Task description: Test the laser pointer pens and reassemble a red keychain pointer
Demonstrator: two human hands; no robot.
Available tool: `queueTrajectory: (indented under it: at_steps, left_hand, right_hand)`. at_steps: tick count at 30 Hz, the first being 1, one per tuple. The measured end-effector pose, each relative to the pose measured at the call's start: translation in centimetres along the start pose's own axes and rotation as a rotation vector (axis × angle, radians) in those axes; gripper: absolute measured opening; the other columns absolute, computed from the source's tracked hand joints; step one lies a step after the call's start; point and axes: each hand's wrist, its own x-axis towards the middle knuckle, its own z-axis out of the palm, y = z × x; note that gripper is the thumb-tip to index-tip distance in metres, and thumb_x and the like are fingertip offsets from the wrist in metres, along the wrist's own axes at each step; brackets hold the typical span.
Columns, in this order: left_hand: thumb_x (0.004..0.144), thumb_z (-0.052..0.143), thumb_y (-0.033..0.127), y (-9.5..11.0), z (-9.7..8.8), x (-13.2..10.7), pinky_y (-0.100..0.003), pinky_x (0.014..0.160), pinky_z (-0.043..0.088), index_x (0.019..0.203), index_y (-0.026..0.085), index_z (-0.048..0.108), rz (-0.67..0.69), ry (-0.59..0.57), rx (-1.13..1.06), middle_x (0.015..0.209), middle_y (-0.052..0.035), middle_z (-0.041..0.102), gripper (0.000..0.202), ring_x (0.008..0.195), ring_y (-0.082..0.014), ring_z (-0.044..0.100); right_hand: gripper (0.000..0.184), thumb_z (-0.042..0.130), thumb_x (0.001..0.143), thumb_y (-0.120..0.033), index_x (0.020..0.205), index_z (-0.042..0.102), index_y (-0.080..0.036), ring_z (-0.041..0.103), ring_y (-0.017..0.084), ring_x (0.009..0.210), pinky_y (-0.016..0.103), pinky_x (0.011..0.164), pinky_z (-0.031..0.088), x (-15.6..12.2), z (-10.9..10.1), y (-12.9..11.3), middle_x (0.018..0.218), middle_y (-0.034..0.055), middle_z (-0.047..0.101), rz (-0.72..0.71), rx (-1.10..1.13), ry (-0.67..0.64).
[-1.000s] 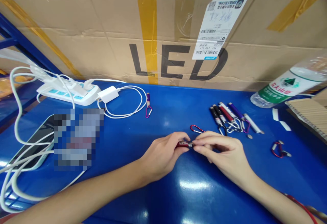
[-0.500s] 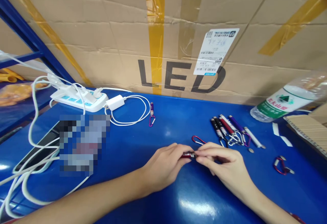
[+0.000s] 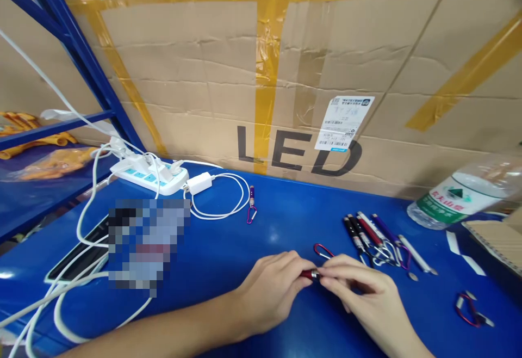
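My left hand point(image 3: 275, 292) is closed around the barrel of a small red keychain penlight point(image 3: 307, 274). Only its silver-ringed end shows; the fingers cover the rest. With thumb and fingertips, my right hand point(image 3: 362, 287) pinches that end, where a dark tip shows. Just behind my right fingers lies a red carabiner point(image 3: 323, 250) on the blue table point(image 3: 228, 254). Farther right is a row of several penlights point(image 3: 369, 230) in black, red, silver and purple, with carabiners at their near ends. Beside them are a silver tube point(image 3: 415, 253) and a button cell point(image 3: 412, 276).
A purple penlight point(image 3: 252, 197) lies near a white charger point(image 3: 199, 183) and power strip point(image 3: 150, 176). Cables and a phone point(image 3: 77, 249) are at left. A large "LED" carton point(image 3: 204, 102) stands behind. A water bottle point(image 3: 452, 197) and another red carabiner point(image 3: 465, 309) are at right.
The view has tilted up, so everything sits lower and slightly to the right. Both hands stay on the red penlight; less of its label shows and its silver ring is now visible.
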Motion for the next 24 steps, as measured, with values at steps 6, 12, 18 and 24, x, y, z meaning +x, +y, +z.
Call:
queueTrajectory:
  at_steps: [6, 12, 18, 24]
  left_hand:
    - [0.095, 0.032, 0.016, -0.05, 0.29, -0.12, -0.027, 0.066, 0.048, 0.100, 0.015, 0.055, 0.048, 0.022, 0.082, 0.082, -0.0050, 0.064, 0.023, 0.072, -0.0190, 0.060]
    - [0.096, 0.027, 0.016, -0.15, 0.60, -0.12, -0.027, 0.066, 0.047, 0.099, 0.018, 0.052, 0.085, 0.023, 0.081, 0.083, -0.0038, 0.065, 0.025, 0.073, -0.0189, 0.061]
    - [0.095, 0.027, 0.016, -0.36, 0.80, -0.15, -0.027, 0.063, 0.047, 0.099, 0.018, 0.051, 0.108, 0.031, 0.072, 0.082, -0.0045, 0.065, 0.025, 0.072, -0.0193, 0.062]
    - [0.095, 0.026, 0.016, -0.20, 0.60, 0.04, -0.025, 0.063, 0.046, 0.095, 0.019, 0.051, 0.090, 0.054, 0.073, 0.080, -0.0034, 0.064, 0.025, 0.069, -0.0173, 0.060]
  right_hand:
    - [0.003, 0.074, 0.067, -0.024, 0.068, 0.075, -0.022, 0.045, 0.003, 0.037, 0.016, 0.033, 0.036, 0.04, 0.51, -0.14, 0.068, 0.0021, 0.064, 0.058, 0.135, 0.020]
    - [0.014, 0.076, 0.065, -0.025, 0.057, 0.070, -0.016, 0.044, 0.001, 0.038, 0.015, 0.036, 0.034, 0.15, 0.44, -0.14, 0.068, 0.0001, 0.057, 0.186, 0.205, -0.064]
    - [0.021, 0.075, 0.066, -0.030, 0.055, 0.066, -0.014, 0.042, 0.001, 0.037, 0.016, 0.035, 0.032, 0.37, 0.22, 0.01, 0.066, -0.0008, 0.053, 0.180, 0.221, -0.108]
    - [0.027, 0.078, 0.062, -0.031, 0.049, 0.062, -0.015, 0.046, 0.005, 0.044, 0.018, 0.040, 0.036, 0.24, 0.54, 0.36, 0.064, -0.0002, 0.054, 0.113, 0.146, -0.125]
